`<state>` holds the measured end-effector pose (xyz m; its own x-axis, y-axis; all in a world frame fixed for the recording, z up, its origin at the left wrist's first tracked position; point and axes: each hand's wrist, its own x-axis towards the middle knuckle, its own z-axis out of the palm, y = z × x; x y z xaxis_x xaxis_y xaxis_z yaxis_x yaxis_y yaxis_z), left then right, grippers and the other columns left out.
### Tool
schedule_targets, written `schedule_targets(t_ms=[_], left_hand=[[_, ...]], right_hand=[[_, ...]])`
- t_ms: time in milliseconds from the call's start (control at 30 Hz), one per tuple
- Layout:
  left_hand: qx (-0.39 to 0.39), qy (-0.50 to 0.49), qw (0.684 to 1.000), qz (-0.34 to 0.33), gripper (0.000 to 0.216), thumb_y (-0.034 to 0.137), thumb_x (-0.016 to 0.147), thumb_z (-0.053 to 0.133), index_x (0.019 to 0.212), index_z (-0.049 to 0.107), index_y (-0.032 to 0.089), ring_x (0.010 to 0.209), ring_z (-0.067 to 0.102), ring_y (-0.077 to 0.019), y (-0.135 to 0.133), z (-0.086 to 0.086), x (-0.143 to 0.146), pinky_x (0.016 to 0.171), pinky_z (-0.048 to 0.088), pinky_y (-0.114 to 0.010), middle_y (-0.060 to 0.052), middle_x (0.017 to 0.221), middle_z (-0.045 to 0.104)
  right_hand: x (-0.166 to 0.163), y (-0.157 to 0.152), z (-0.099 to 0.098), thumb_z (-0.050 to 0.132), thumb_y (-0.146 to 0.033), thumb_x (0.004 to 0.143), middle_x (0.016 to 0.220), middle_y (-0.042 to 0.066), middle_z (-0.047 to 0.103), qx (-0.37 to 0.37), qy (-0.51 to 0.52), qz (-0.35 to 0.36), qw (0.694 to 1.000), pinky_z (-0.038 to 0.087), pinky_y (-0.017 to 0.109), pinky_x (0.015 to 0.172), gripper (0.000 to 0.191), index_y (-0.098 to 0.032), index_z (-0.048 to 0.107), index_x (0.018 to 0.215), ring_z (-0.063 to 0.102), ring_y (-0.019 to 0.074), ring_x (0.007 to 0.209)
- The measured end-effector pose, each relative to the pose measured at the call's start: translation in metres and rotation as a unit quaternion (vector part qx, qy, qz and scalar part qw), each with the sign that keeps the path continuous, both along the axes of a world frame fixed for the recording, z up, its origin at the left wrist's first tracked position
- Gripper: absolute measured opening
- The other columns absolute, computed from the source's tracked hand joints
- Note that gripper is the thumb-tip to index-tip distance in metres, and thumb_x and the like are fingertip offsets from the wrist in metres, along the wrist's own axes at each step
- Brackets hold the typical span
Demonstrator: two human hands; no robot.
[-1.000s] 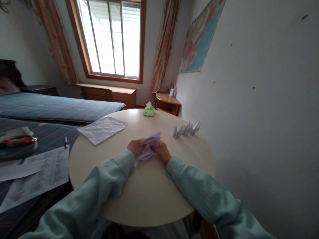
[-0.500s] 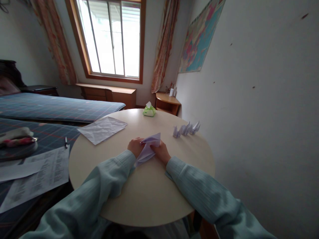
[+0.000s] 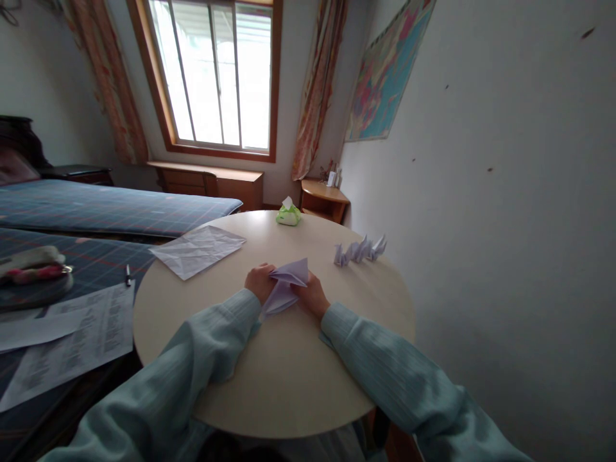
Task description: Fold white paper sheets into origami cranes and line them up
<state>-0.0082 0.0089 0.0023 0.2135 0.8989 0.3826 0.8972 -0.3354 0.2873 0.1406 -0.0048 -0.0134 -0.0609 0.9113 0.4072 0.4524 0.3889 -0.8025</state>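
Note:
Between my two hands, over the middle of the round table [image 3: 283, 385], is a partly folded sheet of pale purple paper [image 3: 282, 297]. My left hand [image 3: 260, 282] is closed on its left edge, with the fingertips partly hidden behind the paper. On the other side my right hand [image 3: 312, 296] grips the right edge, thumb towards the inner fold. One pointed flap stands up at the upper right of the paper, and a second layer hangs lower left. Beyond my right hand, several folded paper figures [image 3: 360, 250] stand in a row.
A creased white sheet [image 3: 199, 250] lies at the table's left edge. At the far edge sits a green tissue pack [image 3: 288, 213]. Printed pages [image 3: 96, 330] and a pen [image 3: 128, 276] are on the bed to the left. A wall [image 3: 505, 256] rises close on the right.
The folded paper has shifted and tilted slightly in my hands, its upright flap moving a little left and its lower edge drawing up. Both hands keep their grip.

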Motion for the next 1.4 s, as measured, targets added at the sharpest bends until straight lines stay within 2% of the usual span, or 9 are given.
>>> schedule_targets(t_ms=[133, 467, 533, 700, 867, 967, 1100, 1200, 1400], left_hand=[[-0.002, -0.012, 1.000, 0.005, 0.025, 0.027, 0.072, 0.038, 0.065, 0.060, 0.017, 0.066, 0.055, -0.0150, 0.000, 0.001, -0.001, 0.055, 0.036, -0.021, -0.005, 0.067, 0.058], [-0.028, -0.072, 0.997, 0.015, 0.020, 0.027, 0.068, 0.045, 0.075, 0.064, 0.022, 0.071, 0.057, -0.0142, 0.001, -0.002, -0.002, 0.061, 0.039, -0.021, -0.002, 0.076, 0.062], [-0.032, -0.059, 0.998, 0.015, 0.022, 0.030, 0.070, 0.043, 0.076, 0.064, 0.023, 0.073, 0.058, -0.0156, 0.001, -0.001, -0.002, 0.061, 0.039, -0.022, -0.002, 0.078, 0.063], [-0.067, -0.022, 0.997, 0.006, 0.032, 0.033, 0.077, 0.035, 0.081, 0.064, 0.022, 0.075, 0.059, -0.0191, 0.004, -0.003, -0.002, 0.059, 0.039, -0.023, -0.005, 0.078, 0.065], [-0.087, -0.149, 0.983, -0.061, 0.029, 0.026, 0.075, 0.037, 0.089, 0.063, 0.022, 0.081, 0.058, -0.0179, 0.011, -0.012, -0.003, 0.067, 0.041, -0.023, -0.002, 0.087, 0.065], [-0.122, -0.295, 0.945, -0.069, 0.034, 0.012, 0.066, 0.042, 0.092, 0.063, 0.018, 0.082, 0.057, -0.0169, 0.016, -0.017, -0.003, 0.070, 0.042, -0.023, -0.002, 0.089, 0.064], [-0.244, -0.478, 0.841, -0.066, 0.045, 0.004, 0.054, 0.041, 0.094, 0.062, 0.010, 0.056, 0.055, -0.0125, 0.021, -0.019, -0.001, 0.054, 0.045, -0.024, -0.004, 0.071, 0.065], [-0.285, -0.558, 0.775, -0.080, 0.043, 0.004, 0.051, 0.043, 0.088, 0.063, 0.008, 0.048, 0.052, -0.0101, 0.021, -0.017, 0.000, 0.050, 0.044, -0.023, -0.002, 0.058, 0.062], [-0.310, -0.606, 0.728, -0.077, 0.035, 0.005, 0.050, 0.049, 0.081, 0.065, 0.009, 0.044, 0.051, -0.0095, 0.019, -0.013, 0.003, 0.048, 0.042, -0.022, 0.000, 0.048, 0.059]], right_hand=[[0.000, 0.002, -0.001, 0.052, -0.024, 0.058, 0.073, 0.004, 0.058, 0.005, -0.003, -0.003, 1.000, 0.039, 0.024, 0.059, 0.018, -0.015, 0.053, 0.073, 0.051, 0.0154, 0.067], [0.009, 0.014, -0.006, 0.045, -0.023, 0.057, 0.060, -0.002, 0.053, -0.040, 0.033, -0.132, 0.990, 0.037, 0.022, 0.052, 0.016, -0.017, 0.052, 0.070, 0.047, 0.0124, 0.056], [0.010, 0.016, -0.007, 0.047, -0.024, 0.057, 0.066, -0.001, 0.055, -0.039, 0.052, -0.112, 0.992, 0.039, 0.023, 0.055, 0.020, -0.016, 0.052, 0.075, 0.049, 0.0128, 0.060], [0.012, 0.021, -0.016, 0.049, -0.029, 0.061, 0.077, 0.001, 0.059, -0.054, 0.138, 0.029, 0.989, 0.043, 0.024, 0.060, 0.029, -0.016, 0.052, 0.087, 0.053, 0.0146, 0.069], [0.015, 0.028, -0.025, 0.050, -0.023, 0.061, 0.077, 0.001, 0.062, -0.055, 0.131, 0.061, 0.988, 0.043, 0.026, 0.064, 0.023, -0.018, 0.058, 0.082, 0.054, 0.0169, 0.076], [0.016, 0.031, -0.023, 0.050, -0.019, 0.058, 0.078, 0.001, 0.063, -0.060, 0.155, 0.046, 0.985, 0.043, 0.027, 0.066, 0.023, -0.018, 0.061, 0.078, 0.055, 0.0168, 0.076], [0.016, 0.029, -0.015, 0.048, -0.016, 0.057, 0.080, 0.002, 0.064, -0.051, 0.222, 0.043, 0.973, 0.042, 0.027, 0.069, 0.024, -0.017, 0.062, 0.076, 0.055, 0.0155, 0.076], [0.016, 0.026, -0.010, 0.045, -0.015, 0.056, 0.075, 0.001, 0.064, -0.046, 0.250, 0.046, 0.966, 0.041, 0.026, 0.069, 0.023, -0.017, 0.063, 0.070, 0.055, 0.0146, 0.074], [0.014, 0.021, -0.005, 0.044, -0.015, 0.056, 0.067, 0.000, 0.063, -0.048, 0.262, 0.010, 0.964, 0.039, 0.023, 0.062, 0.020, -0.017, 0.063, 0.062, 0.053, 0.0135, 0.067]])
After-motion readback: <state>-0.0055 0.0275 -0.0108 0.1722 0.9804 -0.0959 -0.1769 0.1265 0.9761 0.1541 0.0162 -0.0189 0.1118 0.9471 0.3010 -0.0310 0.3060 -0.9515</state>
